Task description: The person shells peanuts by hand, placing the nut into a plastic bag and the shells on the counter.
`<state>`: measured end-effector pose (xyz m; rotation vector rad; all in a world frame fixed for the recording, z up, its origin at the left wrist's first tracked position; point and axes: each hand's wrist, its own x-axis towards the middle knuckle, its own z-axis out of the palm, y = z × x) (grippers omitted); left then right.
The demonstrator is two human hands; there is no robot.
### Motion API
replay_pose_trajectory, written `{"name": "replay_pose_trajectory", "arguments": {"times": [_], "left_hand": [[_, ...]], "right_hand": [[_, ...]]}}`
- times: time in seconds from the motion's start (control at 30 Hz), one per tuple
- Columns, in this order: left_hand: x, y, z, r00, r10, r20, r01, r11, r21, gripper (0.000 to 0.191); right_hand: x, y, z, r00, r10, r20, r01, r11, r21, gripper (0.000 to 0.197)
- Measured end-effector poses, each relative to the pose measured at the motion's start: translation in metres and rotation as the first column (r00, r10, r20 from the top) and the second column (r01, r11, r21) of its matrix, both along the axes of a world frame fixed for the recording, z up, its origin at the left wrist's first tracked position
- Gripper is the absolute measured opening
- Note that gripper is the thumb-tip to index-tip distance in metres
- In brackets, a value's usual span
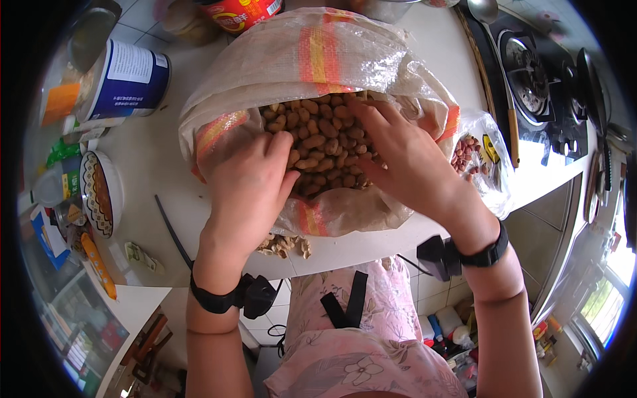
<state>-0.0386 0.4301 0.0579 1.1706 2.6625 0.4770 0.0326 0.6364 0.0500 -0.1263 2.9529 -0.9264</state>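
A woven plastic sack [259,62] with orange and yellow stripes lies on the countertop, its mouth facing me. Inside are many unshelled peanuts [323,144]. My left hand [249,171] rests at the left side of the mouth, thumb apart from the index finger; its other fingers are partly hidden, so its hold on the sack is unclear. On the right, my right hand [408,159] reaches into the mouth with thumb and fingers apart, fingertips touching the peanuts. Broken peanut shells [286,245] lie below the sack's near edge.
A clear plastic bag [500,174] of reddish peanut kernels [465,151] sits right of the sack. Beyond are a ladle [507,89] and a gas stove [527,74]. At left stand a blue can [132,79] and a patterned bowl [117,194]. A red tub [239,15] is behind.
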Motion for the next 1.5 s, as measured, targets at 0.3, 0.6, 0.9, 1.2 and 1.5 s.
{"name": "replay_pose_trajectory", "arguments": {"times": [0.3, 0.6, 0.9, 1.2, 1.5], "left_hand": [[0.022, 0.022, 0.024, 0.883, -0.090, 0.460, -0.143, 0.883, 0.447, 0.024], [0.090, 0.077, 0.019, 0.737, -0.319, 0.596, -0.218, 0.722, 0.657, 0.025], [0.116, 0.113, 0.018, 0.441, -0.339, 0.831, -0.322, 0.804, 0.499, 0.015], [0.138, 0.142, 0.013, 0.534, -0.304, 0.789, -0.245, 0.838, 0.488, 0.018], [0.140, 0.148, 0.005, 0.642, -0.356, 0.680, -0.157, 0.807, 0.570, 0.017]], "right_hand": [[0.062, -0.010, 0.037, 0.988, -0.143, 0.065, 0.152, 0.780, -0.606, 0.027], [0.123, -0.001, 0.015, 0.843, -0.527, 0.103, 0.325, 0.348, -0.879, 0.016], [0.165, 0.031, 0.016, 0.798, -0.600, -0.057, 0.288, 0.462, -0.839, 0.017], [0.187, 0.042, 0.002, 0.712, -0.689, 0.138, 0.300, 0.121, -0.946, 0.018], [0.190, 0.054, 0.005, 0.709, -0.704, -0.041, 0.394, 0.444, -0.805, 0.017]]}}
